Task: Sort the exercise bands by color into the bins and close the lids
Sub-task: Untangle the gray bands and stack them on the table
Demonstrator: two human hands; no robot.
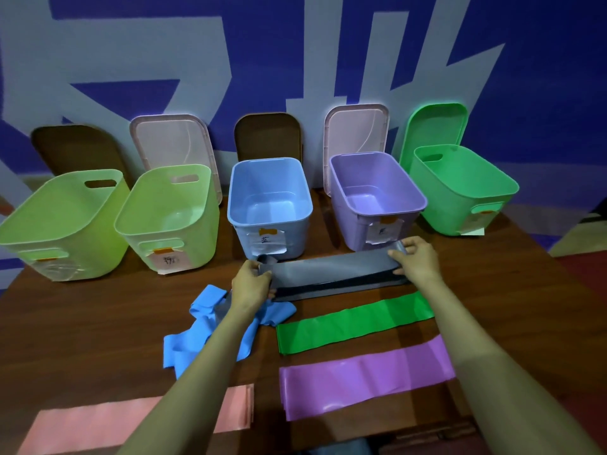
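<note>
A grey band point(331, 272) lies stretched across the brown table point(108, 307) in front of the blue bin point(269, 221) and purple bin point(361, 231). My left hand point(251, 284) grips its left end and my right hand point(415, 262) grips its right end. A crumpled blue band point(203, 339) lies under my left forearm. A green band point(351, 321), a purple band point(364, 376) and a pink band point(108, 418) lie flat nearer me.
Two light green bins point(62, 241) point(170, 221) stand at the left and a darker green bin point(460, 188) at the right, all open. Lids lean on the wall behind them: brown point(78, 149), pink point(170, 142), brown point(267, 136), pink point(356, 129), green point(433, 126).
</note>
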